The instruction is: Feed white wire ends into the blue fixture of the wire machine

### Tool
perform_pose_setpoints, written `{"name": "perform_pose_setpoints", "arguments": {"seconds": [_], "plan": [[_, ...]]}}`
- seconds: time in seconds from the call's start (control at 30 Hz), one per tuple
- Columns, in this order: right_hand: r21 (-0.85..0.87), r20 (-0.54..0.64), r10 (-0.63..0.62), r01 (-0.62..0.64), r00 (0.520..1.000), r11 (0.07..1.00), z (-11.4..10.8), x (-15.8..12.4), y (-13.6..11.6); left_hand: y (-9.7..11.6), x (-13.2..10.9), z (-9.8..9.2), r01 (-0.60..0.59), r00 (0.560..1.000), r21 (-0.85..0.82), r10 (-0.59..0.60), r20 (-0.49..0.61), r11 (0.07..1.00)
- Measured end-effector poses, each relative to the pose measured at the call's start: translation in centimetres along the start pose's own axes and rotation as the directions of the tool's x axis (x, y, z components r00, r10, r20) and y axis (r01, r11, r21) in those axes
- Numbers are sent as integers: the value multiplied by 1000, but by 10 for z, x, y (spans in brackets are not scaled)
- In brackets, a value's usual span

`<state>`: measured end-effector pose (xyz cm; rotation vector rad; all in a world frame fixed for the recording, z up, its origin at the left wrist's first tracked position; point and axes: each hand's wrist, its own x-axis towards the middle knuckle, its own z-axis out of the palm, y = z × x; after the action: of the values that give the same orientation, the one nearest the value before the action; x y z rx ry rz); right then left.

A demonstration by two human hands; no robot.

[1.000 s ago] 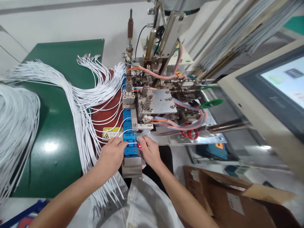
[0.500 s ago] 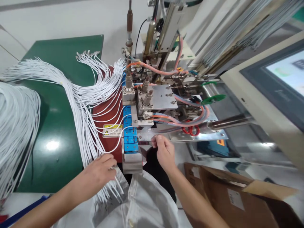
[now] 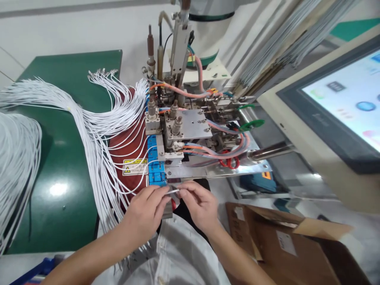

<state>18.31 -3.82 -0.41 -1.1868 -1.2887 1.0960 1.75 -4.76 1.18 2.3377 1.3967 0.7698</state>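
Observation:
My left hand (image 3: 148, 208) pinches a white cable (image 3: 172, 192) close to its end, just in front of the blue clamp blocks (image 3: 156, 173) of the machine. From the other side my right hand (image 3: 200, 206) closes thumb and fingers on the tip of that same cable. Both hands nearly meet over the near end of the block row. Several white cables run from the bundle (image 3: 92, 158) on the left into the blue blocks. The cable's very tip is hidden by my right fingers.
A green table (image 3: 68, 215) carries the bundle and a coil of white cable (image 3: 16, 170). The machine's metal plate (image 3: 190, 123) and hoses stand ahead. A touchscreen panel (image 3: 341, 99) juts in at right, above an open cardboard box (image 3: 297, 245). A green-flanged wire spool (image 3: 251, 118) sits behind.
My left hand has moved right and up from the bundle, bringing a white cable to the blue blocks. My right hand now meets it at the cable end. The view has shifted slightly right.

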Motion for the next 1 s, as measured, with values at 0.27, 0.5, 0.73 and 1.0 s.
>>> {"name": "perform_pose_setpoints", "arguments": {"seconds": [0.27, 0.5, 0.73, 1.0], "plan": [[133, -100, 117, -103, 988, 986, 7, 1, 10, -1, 9, 1, 32, 996, -159, -18, 89, 987], [-78, 40, -103, 106, 994, 991, 8, 6, 3, -7, 10, 5, 544, 835, -467, -508, 213, 698], [-175, 75, -108, 120, 991, 977, 13, 9, 2, -9, 9, 3, 494, 869, -454, -439, 228, 741], [-72, 69, -90, 95, 994, 993, 17, 9, 4, -8, 8, 1, 553, 827, -482, -516, 222, 679]]}}
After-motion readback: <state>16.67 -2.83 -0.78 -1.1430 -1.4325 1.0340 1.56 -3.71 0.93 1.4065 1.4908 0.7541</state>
